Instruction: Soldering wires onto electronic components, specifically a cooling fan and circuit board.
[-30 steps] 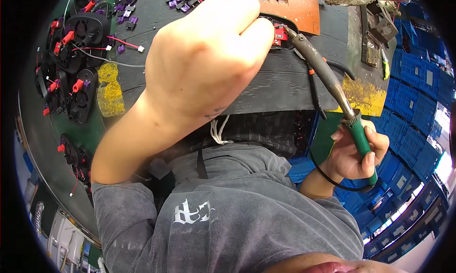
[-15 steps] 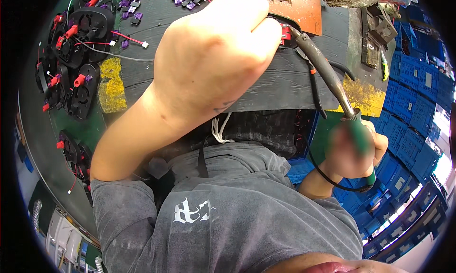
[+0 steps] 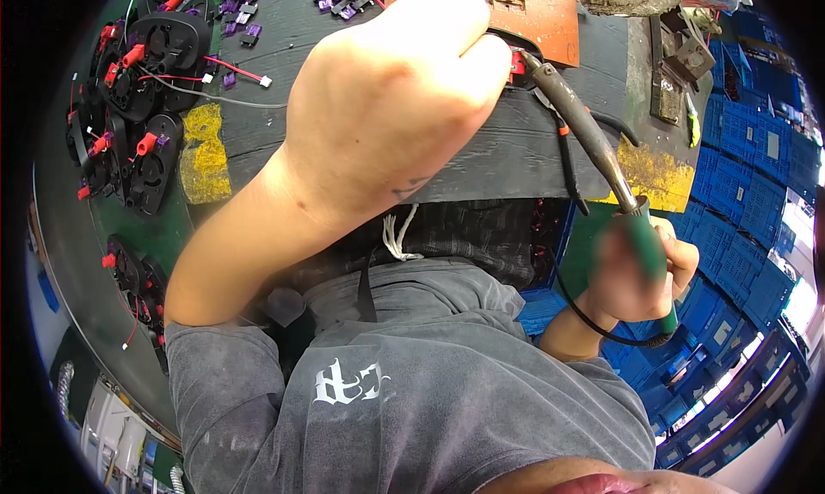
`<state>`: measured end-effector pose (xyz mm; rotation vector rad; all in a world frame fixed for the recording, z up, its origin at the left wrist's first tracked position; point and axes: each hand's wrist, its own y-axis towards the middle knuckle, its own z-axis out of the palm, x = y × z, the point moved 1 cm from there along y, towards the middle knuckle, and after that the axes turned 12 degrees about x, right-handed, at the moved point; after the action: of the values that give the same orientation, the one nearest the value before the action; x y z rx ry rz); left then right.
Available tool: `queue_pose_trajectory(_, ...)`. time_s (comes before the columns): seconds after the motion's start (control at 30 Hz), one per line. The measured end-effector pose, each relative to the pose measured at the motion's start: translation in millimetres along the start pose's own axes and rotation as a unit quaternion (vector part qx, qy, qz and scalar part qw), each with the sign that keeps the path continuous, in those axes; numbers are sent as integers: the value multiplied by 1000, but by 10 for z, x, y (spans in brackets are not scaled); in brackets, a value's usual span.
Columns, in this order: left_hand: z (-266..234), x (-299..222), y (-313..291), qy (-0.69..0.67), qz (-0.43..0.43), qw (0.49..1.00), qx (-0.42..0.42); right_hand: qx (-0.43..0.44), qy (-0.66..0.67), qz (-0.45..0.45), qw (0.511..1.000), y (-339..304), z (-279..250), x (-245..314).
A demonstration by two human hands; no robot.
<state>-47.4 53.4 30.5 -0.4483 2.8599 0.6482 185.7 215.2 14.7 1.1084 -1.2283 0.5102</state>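
Note:
My right hand (image 3: 632,271) is wrapped round the green handle of a soldering iron (image 3: 584,129). The iron's metal shaft slants up and to the left. Its tip meets or nearly meets a small red part (image 3: 517,67) set in a black piece (image 3: 524,43), most of which my left hand covers. That left hand (image 3: 400,90) is closed over the workbench, its back toward the view. Its fingertips and whatever they grip are hidden. Under the black piece lies an orange-brown board (image 3: 550,17) with slots cut in it.
Black-handled pliers (image 3: 567,155) lie beside the iron. Several black housings with red connectors (image 3: 142,99) crowd the left, near small purple-and-black switches (image 3: 249,34). A metal block (image 3: 687,56) and a yellow-green tool (image 3: 693,120) sit at the right, before stacked blue crates (image 3: 748,142). The iron's black cord (image 3: 571,301) loops below my right hand.
Hardly anything differs. My left hand has shifted very slightly to the right, and the iron remains at the red part in my right hand's grip.

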Motion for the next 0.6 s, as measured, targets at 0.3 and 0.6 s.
queue_pose_trajectory(0.3,-100,-8,38,19,1,1000,10,11,14,-3,1000,-5,-25,-10)
queue_pose_trajectory(0.6,-27,-8,5,15,-5,1000,1,5,21,-11,1000,-2,-22,-8)
